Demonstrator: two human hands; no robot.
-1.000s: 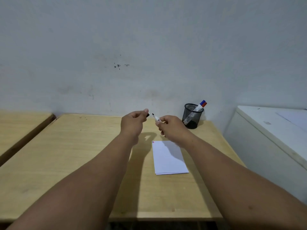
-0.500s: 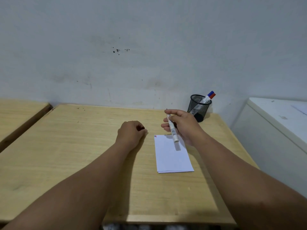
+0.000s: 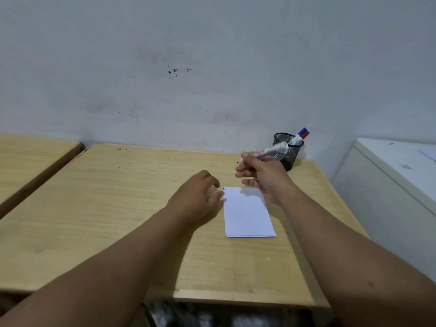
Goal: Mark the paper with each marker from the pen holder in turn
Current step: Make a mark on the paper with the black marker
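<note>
A folded white paper lies on the wooden table, with small red and blue marks at its top left corner. My right hand hovers over the paper's far edge and grips a white uncapped marker, dark tip pointing left. My left hand rests loosely curled beside the paper, fingertips at its top left corner; whether a cap is inside is hidden. A black mesh pen holder stands behind the right hand, holding a blue-capped and a red-capped marker.
A white cabinet stands close on the right of the table. A second wooden table sits to the left across a narrow gap. The grey wall runs right behind the table. The table's front edge is near me.
My right hand has swung the marker from lying back over the paper to tip forward and left. My left hand has slid right to the paper's corner and loosened from a fist.
</note>
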